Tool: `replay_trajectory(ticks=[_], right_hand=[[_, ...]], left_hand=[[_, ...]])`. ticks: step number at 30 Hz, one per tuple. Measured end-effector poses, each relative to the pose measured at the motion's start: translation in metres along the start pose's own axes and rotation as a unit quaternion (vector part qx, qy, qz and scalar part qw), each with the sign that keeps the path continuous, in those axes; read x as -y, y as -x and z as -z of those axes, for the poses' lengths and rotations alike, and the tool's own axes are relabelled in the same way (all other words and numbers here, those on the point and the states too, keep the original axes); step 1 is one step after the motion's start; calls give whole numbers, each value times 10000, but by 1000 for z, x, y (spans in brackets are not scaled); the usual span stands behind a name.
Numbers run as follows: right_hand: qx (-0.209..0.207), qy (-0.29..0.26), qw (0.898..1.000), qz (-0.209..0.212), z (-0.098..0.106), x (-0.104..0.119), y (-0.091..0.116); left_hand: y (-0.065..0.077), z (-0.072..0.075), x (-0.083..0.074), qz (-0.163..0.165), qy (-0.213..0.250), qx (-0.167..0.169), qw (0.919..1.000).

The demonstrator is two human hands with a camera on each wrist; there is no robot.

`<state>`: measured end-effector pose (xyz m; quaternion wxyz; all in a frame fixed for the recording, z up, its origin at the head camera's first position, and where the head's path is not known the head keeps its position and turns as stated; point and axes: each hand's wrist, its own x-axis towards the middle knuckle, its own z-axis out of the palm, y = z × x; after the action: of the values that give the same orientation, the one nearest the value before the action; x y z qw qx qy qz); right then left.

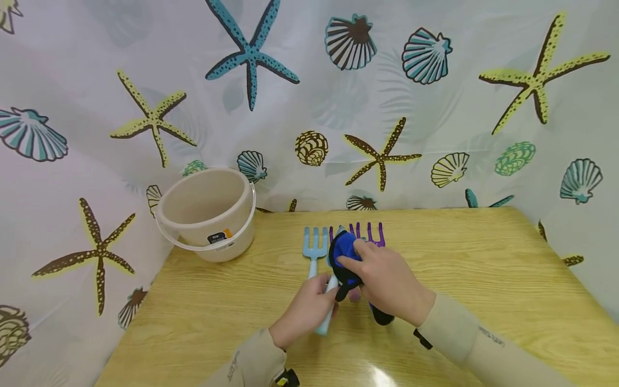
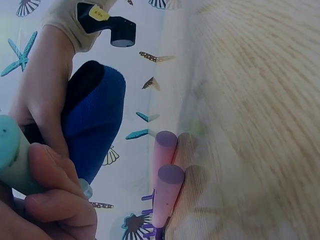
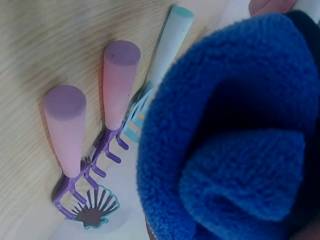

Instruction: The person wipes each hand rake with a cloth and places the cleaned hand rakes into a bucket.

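In the head view my left hand [image 1: 307,307] grips the pale handle of a light blue hand tool [image 1: 323,325], held slanting above the table. Its head is mostly behind a fluffy blue cloth with black edging [image 1: 344,246], so I cannot tell its kind. My right hand [image 1: 389,277] holds that cloth against the tool's upper part. A light blue garden fork [image 1: 315,248] lies just left of the hands. Beyond them, partly covered, are two purple garden forks with pink handles [image 3: 120,82], plainer in the right wrist view.
A beige bucket [image 1: 234,228] with its handle hanging down stands at the back left of the wooden table [image 1: 217,306]. A curtain printed with shells and starfish [image 1: 300,97] encloses the back and sides.
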<state>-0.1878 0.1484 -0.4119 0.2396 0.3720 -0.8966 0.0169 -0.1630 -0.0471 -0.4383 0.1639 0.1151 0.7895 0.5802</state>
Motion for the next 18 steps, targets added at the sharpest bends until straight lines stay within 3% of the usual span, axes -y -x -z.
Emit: replay_trajectory(ticks=[12,18], right_hand=[[194,-23,9998,-105,2,-6,11],[198,321,9991,-181,0,-16,14]], left_hand=[[-3,7,3,-121,37,-59,9999],[1,8,-1,-52,25,239,9997]])
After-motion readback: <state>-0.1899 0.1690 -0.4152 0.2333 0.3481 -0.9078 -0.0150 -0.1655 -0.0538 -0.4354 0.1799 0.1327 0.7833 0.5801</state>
